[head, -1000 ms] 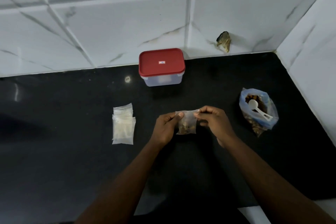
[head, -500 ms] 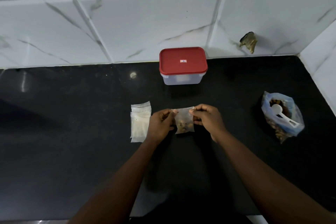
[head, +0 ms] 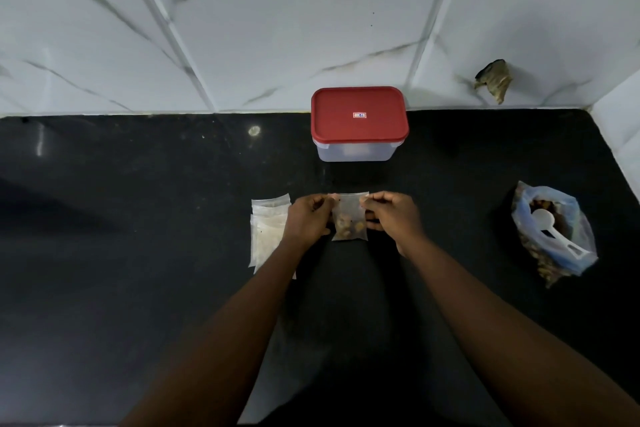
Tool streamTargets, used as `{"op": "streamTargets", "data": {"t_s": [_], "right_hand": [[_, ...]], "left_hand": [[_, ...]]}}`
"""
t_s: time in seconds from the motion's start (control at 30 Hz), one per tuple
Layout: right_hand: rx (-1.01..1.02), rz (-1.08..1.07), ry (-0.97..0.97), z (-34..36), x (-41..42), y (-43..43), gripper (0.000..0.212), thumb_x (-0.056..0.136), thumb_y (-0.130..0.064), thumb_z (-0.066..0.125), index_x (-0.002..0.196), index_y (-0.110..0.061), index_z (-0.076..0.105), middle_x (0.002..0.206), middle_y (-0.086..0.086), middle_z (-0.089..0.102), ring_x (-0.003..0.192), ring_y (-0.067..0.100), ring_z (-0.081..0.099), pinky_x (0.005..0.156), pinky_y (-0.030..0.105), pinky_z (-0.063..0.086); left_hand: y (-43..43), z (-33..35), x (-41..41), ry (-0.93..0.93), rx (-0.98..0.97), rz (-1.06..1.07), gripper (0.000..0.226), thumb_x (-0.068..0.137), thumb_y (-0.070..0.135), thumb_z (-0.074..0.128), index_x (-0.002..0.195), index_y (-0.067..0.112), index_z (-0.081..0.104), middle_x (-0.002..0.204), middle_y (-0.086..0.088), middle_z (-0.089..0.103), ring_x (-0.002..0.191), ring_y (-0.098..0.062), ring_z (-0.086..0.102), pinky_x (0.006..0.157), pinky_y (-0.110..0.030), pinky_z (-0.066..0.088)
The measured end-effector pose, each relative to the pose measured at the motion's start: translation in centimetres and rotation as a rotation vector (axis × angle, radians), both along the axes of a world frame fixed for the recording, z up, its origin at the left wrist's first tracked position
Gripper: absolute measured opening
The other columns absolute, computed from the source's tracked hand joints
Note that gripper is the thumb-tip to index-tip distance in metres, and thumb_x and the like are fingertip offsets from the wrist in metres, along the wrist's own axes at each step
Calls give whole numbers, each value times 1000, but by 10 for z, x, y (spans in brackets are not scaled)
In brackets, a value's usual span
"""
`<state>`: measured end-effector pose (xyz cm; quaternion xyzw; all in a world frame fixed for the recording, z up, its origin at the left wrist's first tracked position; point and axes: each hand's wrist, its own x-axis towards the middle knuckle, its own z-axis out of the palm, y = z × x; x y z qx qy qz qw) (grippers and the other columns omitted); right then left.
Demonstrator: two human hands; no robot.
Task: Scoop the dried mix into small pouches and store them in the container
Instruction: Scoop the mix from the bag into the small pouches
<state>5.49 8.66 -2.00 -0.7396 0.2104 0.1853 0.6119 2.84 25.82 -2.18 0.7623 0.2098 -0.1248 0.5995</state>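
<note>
A small clear pouch (head: 349, 218) with brown dried mix at its bottom hangs upright over the black counter. My left hand (head: 310, 220) pinches its top left corner and my right hand (head: 389, 217) pinches its top right corner. A stack of empty small pouches (head: 266, 236) lies just left of my left hand, partly hidden by my wrist. The clear container (head: 356, 151) with its red lid (head: 358, 114) on stands behind the pouch, by the wall. To the right sits an open blue-tinted bag of dried mix (head: 554, 239) with a white scoop (head: 550, 229) in it.
The black counter (head: 138, 253) ends at a white tiled wall behind and a white wall on the right. A crumpled brownish scrap (head: 495, 80) sticks to the tiles at the back right. A small pale spot (head: 254, 130) marks the counter left of the container.
My view has swung left, so everything sits further right in the frame. Both hands keep pinching the pouch's top, with their grip closer to the corners.
</note>
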Motion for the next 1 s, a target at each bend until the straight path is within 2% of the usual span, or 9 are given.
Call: {"op": "streamTargets", "data": {"t_s": [0.1, 0.27, 0.33, 0.4, 0.47, 0.63, 0.73, 0.83, 1.0], "right_hand": [[-4, 20, 39, 1, 6, 0, 9, 92, -15, 72, 100, -15, 76, 91, 6, 77, 77, 16, 76, 66, 29, 62], [-48, 27, 1, 3, 8, 1, 16, 91, -19, 70, 106, -23, 75, 97, 0, 75, 84, 12, 74, 72, 28, 62], [-164, 31, -97, 7, 6, -1, 19, 90, -23, 71, 109, -28, 72, 100, -9, 71, 92, 5, 69, 77, 24, 58], [-247, 50, -219, 15, 0, 1, 15, 92, -20, 70, 106, -26, 71, 99, -12, 68, 92, 1, 65, 71, 12, 48], [-262, 100, -284, 21, -7, 5, 10, 92, -16, 70, 99, -23, 72, 95, -12, 68, 88, 0, 65, 66, 9, 46], [-243, 293, -246, 24, -26, 33, 4, 89, -21, 74, 91, -24, 75, 89, -9, 72, 80, 6, 71, 68, 23, 59], [-209, 364, -157, 22, -36, 53, 6, 91, -19, 75, 97, -19, 75, 85, 0, 74, 70, 11, 73, 61, 25, 62], [-207, 433, -47, 16, -44, 73, 14, 90, -22, 77, 101, -15, 71, 84, 5, 74, 67, 17, 74, 62, 32, 64], [-199, 472, 5, 5, -58, 98, 25, 92, -27, 75, 112, -14, 68, 93, 6, 73, 80, 23, 74, 65, 37, 64]], "left_hand": [[1, 1, 7, 29, -48, 40, 16, 103, 33, 60, 101, 25, 74, 103, -5, 77, 95, -22, 75, 81, -40, 64], [5, 6, 10, -5, 99, 43, 25, 99, 18, 65, 123, 18, 69, 109, 0, 75, 101, -15, 72, 96, -42, 59], [7, 12, 7, -37, 158, 34, 26, 98, 16, 66, 124, 17, 69, 111, 3, 74, 104, -11, 70, 99, -38, 57], [11, 17, 3, -65, 196, 25, 23, 97, 15, 67, 119, 16, 72, 112, 3, 74, 103, -9, 70, 99, -33, 57], [16, 21, -5, -80, 220, 11, 17, 96, 14, 68, 112, 17, 74, 107, 4, 75, 99, -7, 70, 95, -29, 57], [30, 23, -28, -65, 326, 11, 15, 94, 17, 71, 108, 18, 74, 104, 5, 74, 88, -2, 67, 88, -26, 57], [39, 22, -43, -3, 502, 41, 21, 92, 28, 72, 113, 27, 70, 116, 8, 68, 102, -8, 66, 90, -38, 59], [45, 21, -58, 39, 684, 73, 35, 89, 30, 74, 122, 23, 63, 131, -2, 53, 121, -21, 53, 94, -44, 54], [48, 16, -72, 143, 651, 128, 47, 90, 22, 69, 132, 14, 50, 139, -9, 41, 123, -30, 51, 92, -45, 52]]}}
